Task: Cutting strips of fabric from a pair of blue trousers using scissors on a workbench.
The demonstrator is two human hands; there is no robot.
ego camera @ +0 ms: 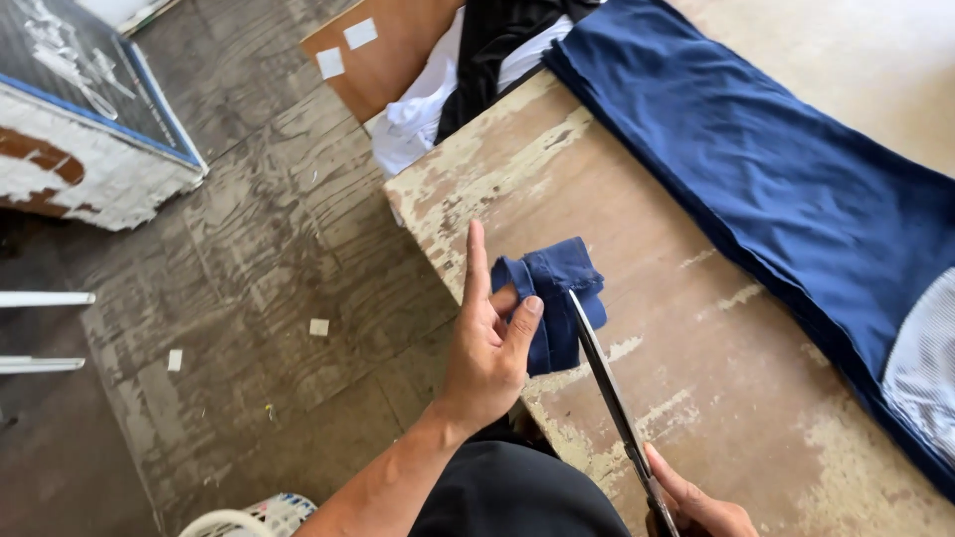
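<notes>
On the left, scraps of pale paper [318, 326] lie on the worn floor [249, 259], and a white basket rim [244, 519] shows at the bottom edge. The left hand [489, 348] holds a small folded piece of blue cloth [557, 298] over the near edge of the tabletop [696, 348]: thumb and bent fingers pinch the fold, while the index finger sticks straight up, clear of the cloth. The piece sits just right of that hand's palm, touching its thumb, and appears lifted a little off the wood. Scissors [607, 383] reach up from the lower right, their tip touching the cloth's right side; the blades look nearly together, and whether they have bitten into the fabric I cannot tell. The piece looks whole, so the cut seems at its start, with most of it left to do. The right hand [696, 507] is closed about the scissor handles at the bottom edge, only partly in view. Further right, a large length of blue fabric [776, 169] lies flat across the tabletop, well apart from the small piece, with a patch of white mesh [920, 368] at its right end. Beyond the tabletop's far corner, a cardboard box [388, 60] holds white and black garments [448, 89].
</notes>
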